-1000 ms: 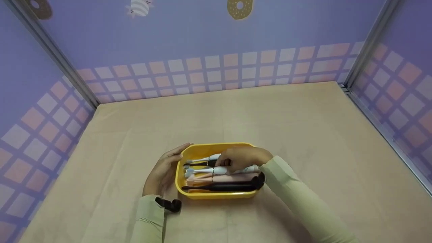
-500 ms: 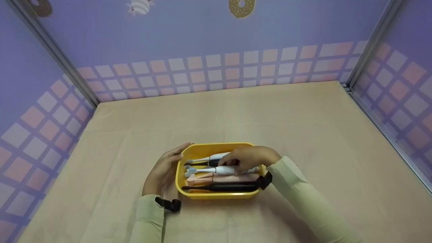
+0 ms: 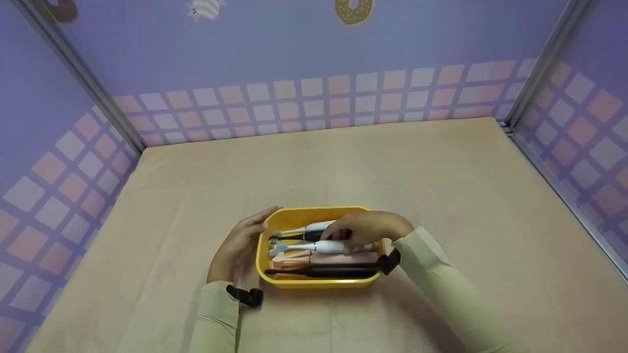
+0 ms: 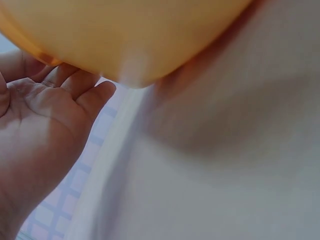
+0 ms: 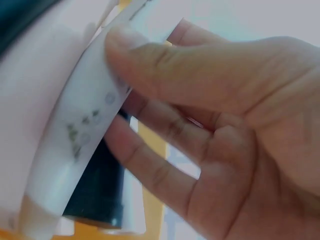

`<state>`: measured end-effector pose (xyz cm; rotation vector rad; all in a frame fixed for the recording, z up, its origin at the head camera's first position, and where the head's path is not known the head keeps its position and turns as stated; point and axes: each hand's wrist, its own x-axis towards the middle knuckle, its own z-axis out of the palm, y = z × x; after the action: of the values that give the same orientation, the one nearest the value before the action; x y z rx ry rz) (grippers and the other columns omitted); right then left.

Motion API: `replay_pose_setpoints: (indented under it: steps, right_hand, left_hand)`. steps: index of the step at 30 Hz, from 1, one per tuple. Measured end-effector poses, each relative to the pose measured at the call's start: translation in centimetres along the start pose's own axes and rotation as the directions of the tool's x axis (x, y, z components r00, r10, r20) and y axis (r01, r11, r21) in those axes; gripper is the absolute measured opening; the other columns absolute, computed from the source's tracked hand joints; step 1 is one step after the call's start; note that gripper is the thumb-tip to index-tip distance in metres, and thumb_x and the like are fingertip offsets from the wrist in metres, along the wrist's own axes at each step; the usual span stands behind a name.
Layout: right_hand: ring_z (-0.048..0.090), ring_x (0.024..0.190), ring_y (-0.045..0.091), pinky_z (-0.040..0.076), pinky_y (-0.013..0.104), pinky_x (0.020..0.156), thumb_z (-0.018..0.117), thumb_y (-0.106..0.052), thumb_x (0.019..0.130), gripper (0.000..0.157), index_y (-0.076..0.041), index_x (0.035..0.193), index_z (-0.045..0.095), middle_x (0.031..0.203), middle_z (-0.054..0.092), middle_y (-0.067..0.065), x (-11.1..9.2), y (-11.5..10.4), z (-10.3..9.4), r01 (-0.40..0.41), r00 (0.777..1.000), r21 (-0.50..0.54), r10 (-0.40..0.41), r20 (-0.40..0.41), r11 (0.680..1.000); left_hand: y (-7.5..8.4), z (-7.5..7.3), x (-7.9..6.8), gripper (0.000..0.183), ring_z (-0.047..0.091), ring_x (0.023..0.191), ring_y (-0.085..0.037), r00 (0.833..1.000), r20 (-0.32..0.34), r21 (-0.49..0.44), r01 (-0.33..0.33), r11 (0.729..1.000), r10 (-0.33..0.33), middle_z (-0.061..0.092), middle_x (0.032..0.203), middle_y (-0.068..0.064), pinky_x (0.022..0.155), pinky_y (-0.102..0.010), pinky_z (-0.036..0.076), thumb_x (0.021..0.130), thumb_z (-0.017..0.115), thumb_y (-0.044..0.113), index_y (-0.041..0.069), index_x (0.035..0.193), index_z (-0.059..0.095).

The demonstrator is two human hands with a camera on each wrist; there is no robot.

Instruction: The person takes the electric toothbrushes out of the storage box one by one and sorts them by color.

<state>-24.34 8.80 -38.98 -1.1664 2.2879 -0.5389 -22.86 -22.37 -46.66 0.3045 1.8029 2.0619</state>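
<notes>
A yellow plastic bin point(image 3: 319, 283) holds several electric toothbrushes, lying side by side with their heads to the left. My left hand point(image 3: 236, 250) grips the bin's left end, thumb at the rim; in the left wrist view its fingers bend against the outer wall. My right hand point(image 3: 365, 229) reaches into the bin. Its thumb and fingers pinch the handle of a white electric toothbrush point(image 5: 75, 120), whose buttons face the right wrist camera. Behind that one lie a black toothbrush point(image 3: 310, 236) and another white toothbrush point(image 3: 318, 226). Nearer are a pink toothbrush point(image 3: 338, 258) and a long black toothbrush point(image 3: 338, 271).
The bin stands on a table with a beige cloth point(image 3: 314, 171). Purple panels point(image 3: 314, 44) with pink and white squares close off the back and both sides, with metal posts point(image 3: 542, 63) at the corners. Both wrists wear black camera mounts point(image 3: 245, 296).
My right hand has shifted a little to the right, and the white toothbrush in it has slid slightly right too. My left hand keeps its place on the bin.
</notes>
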Motion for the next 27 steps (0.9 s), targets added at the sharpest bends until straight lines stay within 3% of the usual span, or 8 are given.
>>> replay_pose_setpoints:
  steps: [6,16,27]
  right_hand:
    - [0.063,0.097,0.014,0.053,0.028,0.087,0.071,-0.003,0.084,0.042,-0.013,0.124,0.066,0.107,0.070,0.005,-0.2,0.6,0.0,0.068,0.998,0.075,-0.067,-0.017,0.995]
    - [0.061,0.092,0.011,0.052,0.024,0.082,0.071,-0.004,0.083,0.038,-0.012,0.120,0.067,0.106,0.069,0.003,-0.8,0.7,-0.3,0.108,0.993,0.092,-0.102,-0.060,0.990]
    - [0.063,0.097,0.015,0.054,0.036,0.087,0.070,-0.005,0.085,0.035,-0.011,0.119,0.067,0.110,0.070,0.004,-1.4,1.0,-0.5,0.113,0.985,0.100,-0.098,-0.142,0.989]
  left_hand:
    - [0.2,0.1,0.0,0.052,0.043,0.136,-0.026,1.000,-0.004,-0.021,0.029,0.999,-0.029,0.027,0.157,-0.013,0.107,-0.031,0.043,0.102,0.038,0.010,0.006,0.152,0.026]
    - [0.4,0.2,0.1,0.051,0.038,0.139,-0.030,0.999,-0.007,-0.036,0.043,0.998,-0.043,0.026,0.158,-0.015,0.107,-0.032,0.043,0.102,0.035,0.008,0.006,0.152,0.026]
    - [0.3,0.3,0.1,0.051,0.038,0.139,-0.028,0.999,-0.011,-0.039,0.046,0.998,-0.046,0.025,0.158,-0.014,0.110,-0.035,0.040,0.102,0.035,0.009,0.008,0.153,0.026]
